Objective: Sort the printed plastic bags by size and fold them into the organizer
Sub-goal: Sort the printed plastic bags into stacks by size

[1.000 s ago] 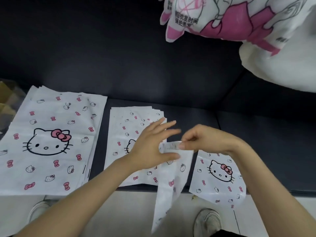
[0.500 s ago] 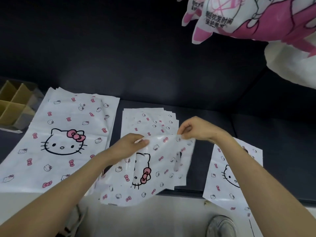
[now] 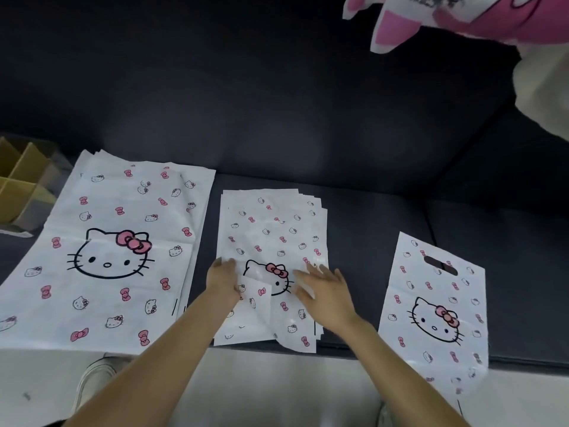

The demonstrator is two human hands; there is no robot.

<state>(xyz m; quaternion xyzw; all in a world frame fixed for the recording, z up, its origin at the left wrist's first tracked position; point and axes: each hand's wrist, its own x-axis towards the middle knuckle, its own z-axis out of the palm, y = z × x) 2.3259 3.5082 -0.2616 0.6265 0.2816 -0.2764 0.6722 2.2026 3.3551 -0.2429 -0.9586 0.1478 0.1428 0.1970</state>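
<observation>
Head view: left hand and right hand, fingers straight, are pressing flat on the medium bag stack, lying mid-seat. Large bag stack is lying to its left, near the cardboard organizer; small bag is lying to its right.

Bare sofa seat lies open between middle stack and small bag.

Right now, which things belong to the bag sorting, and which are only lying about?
Job: large bag pile, medium bag pile under left hand and right hand, small bag, cardboard organizer.
Lying about: pink-and-white bag at top right, white shoe on the floor.
</observation>
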